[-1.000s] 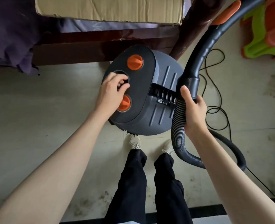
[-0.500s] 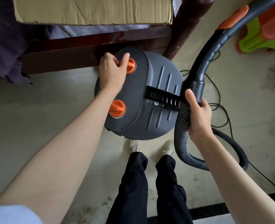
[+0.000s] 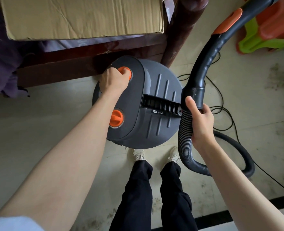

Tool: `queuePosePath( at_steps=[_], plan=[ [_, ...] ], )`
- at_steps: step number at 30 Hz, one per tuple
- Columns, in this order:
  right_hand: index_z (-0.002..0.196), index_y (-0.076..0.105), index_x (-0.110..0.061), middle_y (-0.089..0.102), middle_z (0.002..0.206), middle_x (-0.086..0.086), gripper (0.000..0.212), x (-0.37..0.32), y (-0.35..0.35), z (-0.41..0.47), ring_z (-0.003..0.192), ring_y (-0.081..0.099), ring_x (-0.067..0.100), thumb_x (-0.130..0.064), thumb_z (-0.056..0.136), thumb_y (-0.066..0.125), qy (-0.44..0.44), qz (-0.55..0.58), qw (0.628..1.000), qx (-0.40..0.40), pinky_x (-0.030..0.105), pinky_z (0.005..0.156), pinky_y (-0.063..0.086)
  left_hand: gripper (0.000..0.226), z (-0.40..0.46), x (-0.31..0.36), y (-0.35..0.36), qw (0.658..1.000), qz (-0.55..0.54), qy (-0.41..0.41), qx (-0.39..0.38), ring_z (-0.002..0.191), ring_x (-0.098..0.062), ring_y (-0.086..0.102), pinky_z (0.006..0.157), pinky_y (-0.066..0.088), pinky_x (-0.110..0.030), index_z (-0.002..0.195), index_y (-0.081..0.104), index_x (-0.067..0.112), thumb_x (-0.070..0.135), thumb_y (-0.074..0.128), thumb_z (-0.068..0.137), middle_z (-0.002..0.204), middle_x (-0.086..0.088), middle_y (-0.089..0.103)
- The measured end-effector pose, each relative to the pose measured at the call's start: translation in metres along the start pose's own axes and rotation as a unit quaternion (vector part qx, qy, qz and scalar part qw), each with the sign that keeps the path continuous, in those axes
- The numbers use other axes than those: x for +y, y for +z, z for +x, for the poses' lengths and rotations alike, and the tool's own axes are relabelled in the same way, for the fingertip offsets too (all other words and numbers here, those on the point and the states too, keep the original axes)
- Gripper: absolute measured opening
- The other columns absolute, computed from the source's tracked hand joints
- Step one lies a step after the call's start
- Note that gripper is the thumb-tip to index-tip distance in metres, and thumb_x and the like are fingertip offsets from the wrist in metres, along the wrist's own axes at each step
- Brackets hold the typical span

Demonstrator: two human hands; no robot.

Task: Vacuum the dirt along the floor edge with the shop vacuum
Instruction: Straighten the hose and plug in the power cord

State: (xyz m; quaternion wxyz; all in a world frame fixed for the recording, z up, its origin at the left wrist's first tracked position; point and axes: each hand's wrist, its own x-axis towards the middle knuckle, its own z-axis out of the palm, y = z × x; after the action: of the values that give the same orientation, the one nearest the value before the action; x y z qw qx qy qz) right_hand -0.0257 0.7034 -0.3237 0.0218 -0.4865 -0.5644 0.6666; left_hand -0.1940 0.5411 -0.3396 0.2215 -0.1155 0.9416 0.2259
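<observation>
setup is the step in hand, we judge: our left hand [image 3: 113, 80] curls round the far orange knob [image 3: 125, 73] on the shop vacuum [image 3: 154, 114], which stands on the floor [image 3: 38, 122] against the wooden bed frame [image 3: 63, 64]. our right hand [image 3: 199, 120] grips the ribbed hose [image 3: 184, 129] just below its rigid cuff. next we would turn the knob, then carry the hose end, out of view, toward the dirt [image 3: 277, 79] at right.

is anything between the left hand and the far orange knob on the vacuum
Nothing visible: the left hand already grips the far orange knob on the shop vacuum. The right hand holds the hose off to the side, clear of it.
</observation>
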Motion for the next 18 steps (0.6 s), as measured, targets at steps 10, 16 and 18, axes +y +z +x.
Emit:
queuePosePath(
  at_steps=[10, 16, 18],
  plan=[
    [0.089, 0.064, -0.018, 0.064, 0.079, 0.002, 0.045, -0.019, -0.024, -0.009, 0.078, 0.061, 0.020, -0.055, 0.066, 0.075, -0.008, -0.010, 1.000, -0.025, 0.041, 0.077, 0.050, 0.046, -0.036, 0.008, -0.004, 0.997, -0.049, 0.045, 0.045, 0.094, -0.033, 0.053, 0.076, 0.039, -0.033, 0.098, 0.063, -0.002, 0.038, 0.040, 0.098, 0.099, -0.018, 0.062],
    [0.086, 0.057, -0.009, 0.059, 0.054, -0.010, 0.017, -0.052, -0.066, -0.027, 0.044, 0.055, 0.003, -0.022, 0.092, 0.064, -0.040, 0.025, 0.998, -0.050, 0.016, 0.043, 0.042, 0.034, -0.109, 0.090, 0.015, 0.955, -0.142, 0.187, -0.181, 0.080, -0.018, 0.056, 0.075, 0.039, -0.030, 0.090, 0.064, 0.013, 0.037, 0.042, 0.099, 0.084, -0.003, 0.062],
    [0.086, 0.059, -0.009, 0.060, 0.062, -0.006, 0.017, -0.058, -0.089, -0.032, 0.049, 0.056, 0.000, -0.023, 0.091, 0.065, -0.056, 0.010, 0.997, -0.049, 0.015, 0.047, 0.043, 0.032, -0.137, 0.128, 0.023, 0.919, -0.212, 0.204, -0.263, 0.082, -0.015, 0.057, 0.077, 0.043, -0.029, 0.092, 0.061, 0.016, 0.036, 0.038, 0.101, 0.090, -0.002, 0.062]
  ],
)
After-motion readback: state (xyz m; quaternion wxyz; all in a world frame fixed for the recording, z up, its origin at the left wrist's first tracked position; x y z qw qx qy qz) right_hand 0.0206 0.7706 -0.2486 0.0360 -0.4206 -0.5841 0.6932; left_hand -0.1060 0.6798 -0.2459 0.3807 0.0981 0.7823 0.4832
